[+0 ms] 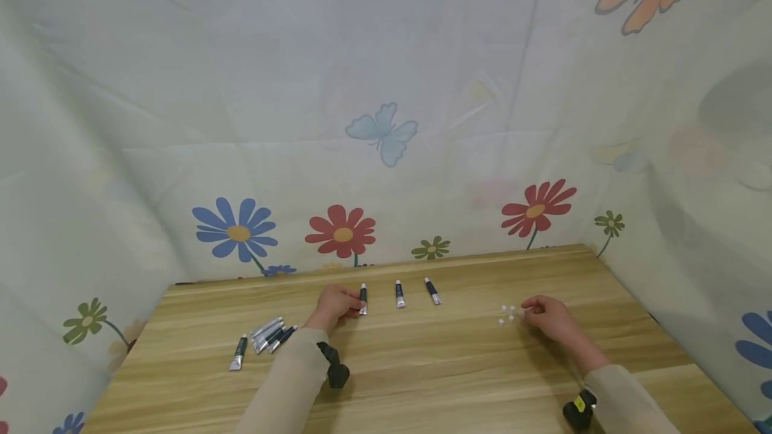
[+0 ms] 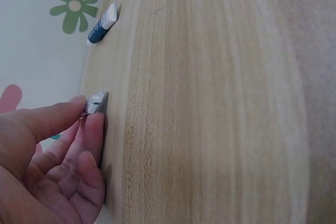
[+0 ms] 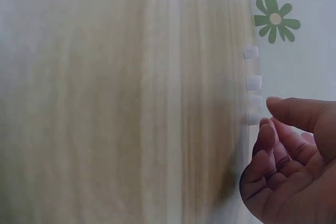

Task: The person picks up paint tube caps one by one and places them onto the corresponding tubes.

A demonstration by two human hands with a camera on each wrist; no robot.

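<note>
In the head view my left hand (image 1: 336, 305) pinches a small dark paint tube (image 1: 363, 298) by its silver crimped end, white cap pointing away. The left wrist view shows that silver end (image 2: 97, 103) between thumb and fingertips, right at the tabletop. Two more dark blue paint tubes (image 1: 400, 293) (image 1: 432, 291) lie to its right. My right hand (image 1: 547, 317) is low over the table beside several small white pieces (image 1: 504, 308). In the right wrist view, its thumb and index finger stand slightly apart, close to the nearest white pieces (image 3: 254, 118), with nothing visible between them.
A cluster of silver and dark paint tubes (image 1: 268, 335) lies on the left of the wooden table (image 1: 434, 367), with a single green-labelled tube (image 1: 238, 353) beside it. A flower-printed curtain (image 1: 289, 173) hangs along the table's far edge and both sides.
</note>
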